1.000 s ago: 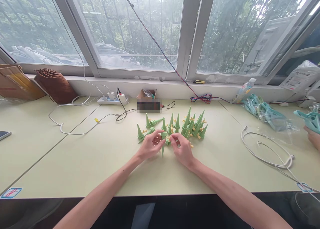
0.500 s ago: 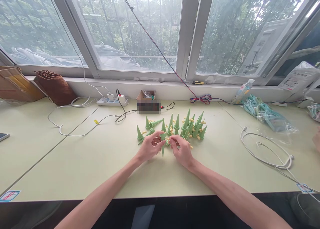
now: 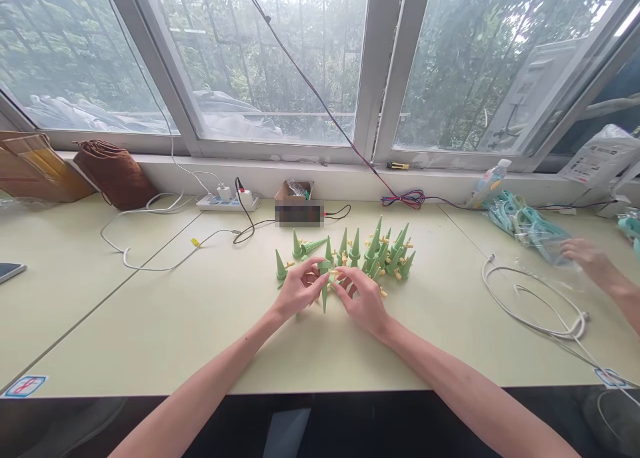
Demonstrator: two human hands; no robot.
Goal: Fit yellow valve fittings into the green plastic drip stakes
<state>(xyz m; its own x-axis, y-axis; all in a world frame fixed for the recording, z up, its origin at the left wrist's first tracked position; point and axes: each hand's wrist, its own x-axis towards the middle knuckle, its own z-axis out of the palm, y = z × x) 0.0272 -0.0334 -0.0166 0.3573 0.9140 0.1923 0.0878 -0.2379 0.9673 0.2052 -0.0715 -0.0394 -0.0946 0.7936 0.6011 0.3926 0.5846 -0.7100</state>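
Note:
Between the thumb and fingers of my left hand (image 3: pixel 300 289) is a green watering spike (image 3: pixel 325 299), its tip pointing down and its wide end up. My right hand (image 3: pixel 364 300) pinches a small yellow valve (image 3: pixel 333 273) against the spike's upper side. Fingers partly cover the spot where the two meet. Just beyond my hands stand several more green spikes (image 3: pixel 373 245), many with yellow valves on their sides. A few lie tilted or flat, such as the one at the back left (image 3: pixel 314 245).
At the back are a small cardboard box (image 3: pixel 295 191), a power strip (image 3: pixel 227 203) and a brown drawstring bag (image 3: pixel 116 175). To the right lie a coiled white cable (image 3: pixel 535 298) and bagged teal cords (image 3: pixel 525 221), with another person's hand (image 3: pixel 590 261) beside them.
The yellow valve in my right hand has come closer, up against the spike. Another person's hand has reached in from the right to the bagged cords. The view has shifted slightly.

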